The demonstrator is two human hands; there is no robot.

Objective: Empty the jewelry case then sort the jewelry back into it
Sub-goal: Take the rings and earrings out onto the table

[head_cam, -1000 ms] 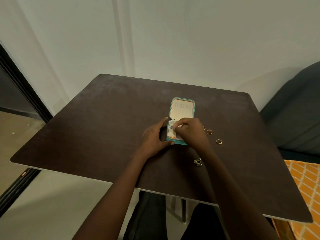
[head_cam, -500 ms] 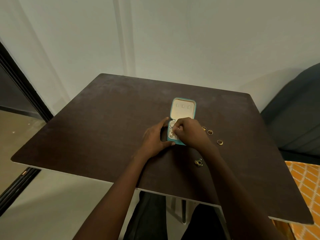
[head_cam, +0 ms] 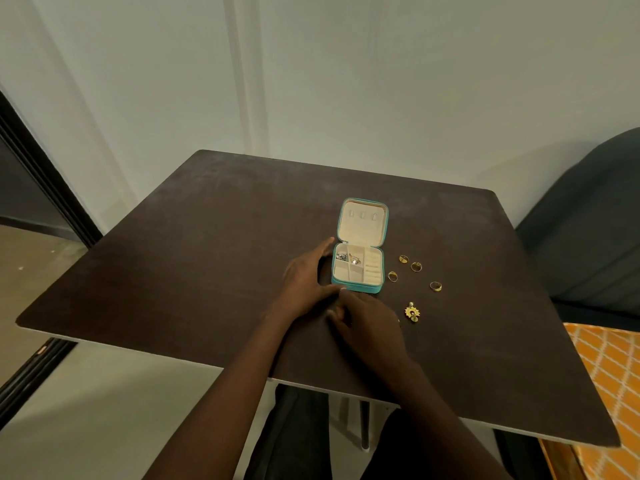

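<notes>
Withdrawing right hand (head_cam: 369, 323) from case (head_cam: 358, 268), fingers curled, contents unclear | left hand (head_cam: 304, 282) spread, steadying case

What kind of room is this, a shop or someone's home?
Probably a home: a plain dark table against a bare white wall, a grey upholstered chair beside it, and an orange patterned fabric below.

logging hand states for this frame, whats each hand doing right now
Left hand: open, fingers resting against the jewelry case.
Right hand: fingers curled, cannot tell whether it holds anything.
</notes>
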